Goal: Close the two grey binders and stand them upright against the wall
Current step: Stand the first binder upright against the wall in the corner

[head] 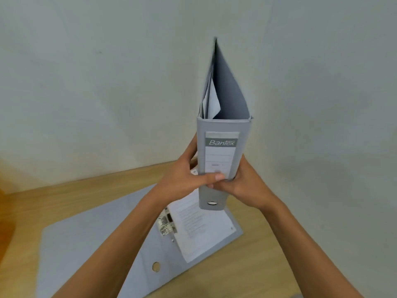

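Note:
A closed grey binder [223, 130] with a labelled spine facing me is held upright in the air in front of the wall, white sheets showing at its top. My left hand [184, 179] grips its left side with the thumb across the spine. On the right side, my right hand [247, 183] clasps the same binder. Below them a second grey binder [86, 244] lies open and flat on the wooden table [268, 244], its metal ring mechanism [166, 224] and a printed white page [204, 229] exposed.
A pale wall [107, 93] rises directly behind the table's far edge. An orange blur [5, 211] sits at the left border. Bare wood shows to the right of the open binder.

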